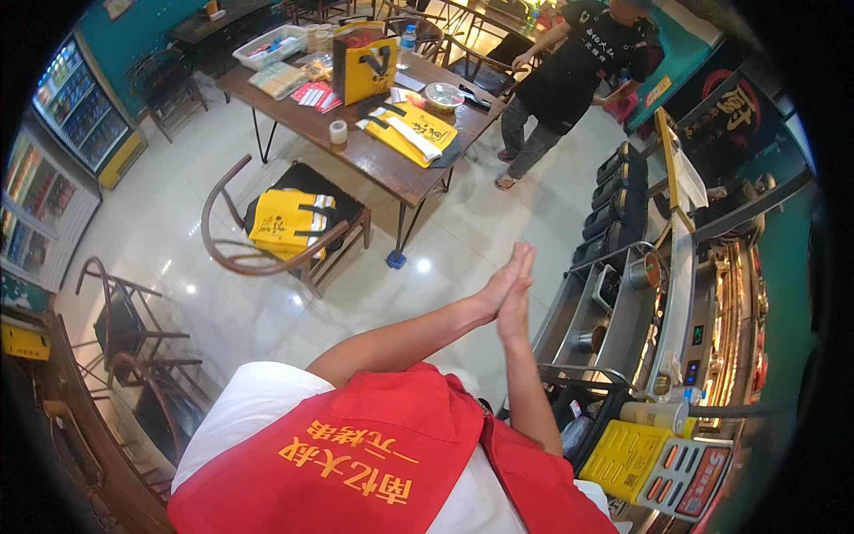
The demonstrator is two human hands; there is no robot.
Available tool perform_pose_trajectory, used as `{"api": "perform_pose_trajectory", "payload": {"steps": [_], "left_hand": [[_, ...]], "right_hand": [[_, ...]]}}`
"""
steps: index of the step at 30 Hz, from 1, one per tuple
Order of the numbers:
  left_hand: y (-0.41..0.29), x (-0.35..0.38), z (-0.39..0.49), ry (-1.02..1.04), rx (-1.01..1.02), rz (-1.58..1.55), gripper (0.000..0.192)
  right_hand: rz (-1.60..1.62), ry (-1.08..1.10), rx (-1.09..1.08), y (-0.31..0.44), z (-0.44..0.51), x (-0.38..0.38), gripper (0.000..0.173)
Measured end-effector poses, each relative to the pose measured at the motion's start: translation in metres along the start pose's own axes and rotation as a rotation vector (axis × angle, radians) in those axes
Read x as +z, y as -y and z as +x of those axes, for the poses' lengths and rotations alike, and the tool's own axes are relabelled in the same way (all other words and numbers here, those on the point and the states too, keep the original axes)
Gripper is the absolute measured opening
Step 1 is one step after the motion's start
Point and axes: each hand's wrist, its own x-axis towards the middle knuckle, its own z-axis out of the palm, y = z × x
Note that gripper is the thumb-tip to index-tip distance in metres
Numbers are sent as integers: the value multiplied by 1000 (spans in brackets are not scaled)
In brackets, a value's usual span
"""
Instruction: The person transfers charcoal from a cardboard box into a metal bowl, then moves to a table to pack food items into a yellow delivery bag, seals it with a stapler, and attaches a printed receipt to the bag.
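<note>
Palm against palm, my left hand [500,287] and my right hand [515,312] meet above the tiled floor. Their fingers are stretched out, and no object shows between them. Ahead of them stands a wooden table [393,179]. A yellow bag [427,127] lies flat on it, and a black-and-yellow bag [367,73] stands upright behind. A lidded clear bowl [445,97], a water bottle [407,43] and a roll of tape [338,131] are on the tabletop too. More yellow bags [283,223] rest on the seat of a wooden armchair [220,250].
A person [574,80] in black stands by the table's right end. A metal shelf rack [564,320] lines my right side, below a counter with a yellow slotted holder [624,457]. Wooden chairs [123,320] and glass-door fridges [83,100] stand at the left.
</note>
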Motion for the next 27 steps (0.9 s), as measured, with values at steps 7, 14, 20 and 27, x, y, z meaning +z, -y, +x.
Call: {"api": "perform_pose_trajectory", "payload": {"steps": [7,14,20,27], "left_hand": [[-8,-36,158,107,19,558,55],[-50,-234,268,-1029,-14,458,25],[-40,-380,292,-1683,-101,274,59],[-6,-409,322,-1752,-28,272,49]], "right_hand": [[70,-244,373,-156,224,-107,71],[-99,34,485,-275,399,-95,35],[-40,567,260,-308,534,36,40],[-195,942,112,-295,595,162,60]]}}
